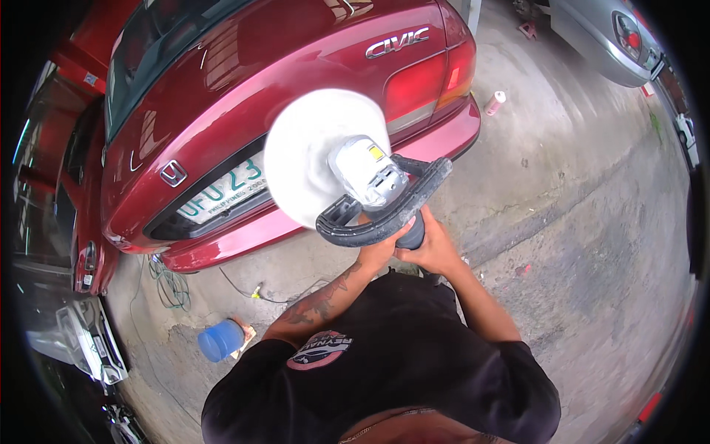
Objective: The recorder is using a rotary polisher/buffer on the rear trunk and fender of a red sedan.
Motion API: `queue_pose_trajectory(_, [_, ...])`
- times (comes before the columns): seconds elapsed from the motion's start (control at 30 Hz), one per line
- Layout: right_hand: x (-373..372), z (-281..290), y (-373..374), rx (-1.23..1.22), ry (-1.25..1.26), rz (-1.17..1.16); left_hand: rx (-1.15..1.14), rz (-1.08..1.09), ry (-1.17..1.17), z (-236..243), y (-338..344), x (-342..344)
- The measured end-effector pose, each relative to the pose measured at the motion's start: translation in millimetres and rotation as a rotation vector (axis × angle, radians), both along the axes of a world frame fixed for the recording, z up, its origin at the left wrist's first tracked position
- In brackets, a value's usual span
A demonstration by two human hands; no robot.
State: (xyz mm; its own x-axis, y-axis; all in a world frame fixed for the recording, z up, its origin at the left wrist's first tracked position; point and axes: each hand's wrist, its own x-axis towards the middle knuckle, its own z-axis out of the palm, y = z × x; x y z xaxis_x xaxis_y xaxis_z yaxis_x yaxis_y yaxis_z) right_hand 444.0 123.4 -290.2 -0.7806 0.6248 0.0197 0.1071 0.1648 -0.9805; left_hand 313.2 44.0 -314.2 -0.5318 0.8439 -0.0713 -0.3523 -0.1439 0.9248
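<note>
Both my hands hold a car polisher (367, 172) in front of the dark red car's (325, 55) rear. Its big round white pad (292, 159) is lifted toward the trunk lid and covers part of the licence plate (222, 196). I cannot tell whether the pad touches the paint. My left hand (379, 253) is closed on the tool below its black loop handle (381, 226), with some fingers hidden behind it. My right hand (436, 248) wraps round the dark rear grip of the body.
A blue bucket (220, 340) stands on the concrete floor (562, 244) at lower left, near a coiled green hose or cord (170, 285). A pale bottle (495, 102) stands right of the bumper (444, 137). A silver car (592, 37) is at far right, another red car (89, 192) at left.
</note>
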Motion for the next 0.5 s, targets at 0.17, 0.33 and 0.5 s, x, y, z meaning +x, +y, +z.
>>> queue_pose_trajectory(0.17, [2,-1,12,0.009,0.045,-0.092,-0.056,-0.099,0.159,8,22,-4])
queue_pose_trajectory(0.33, [16,44,49,0.118,-0.028,-0.101,0.069,-0.099,-0.009,31,60,10])
queue_pose_trajectory(0.5, [57,49,77,0.204,-0.053,-0.2,0.045,-0.172,-0.143,49,104,52])
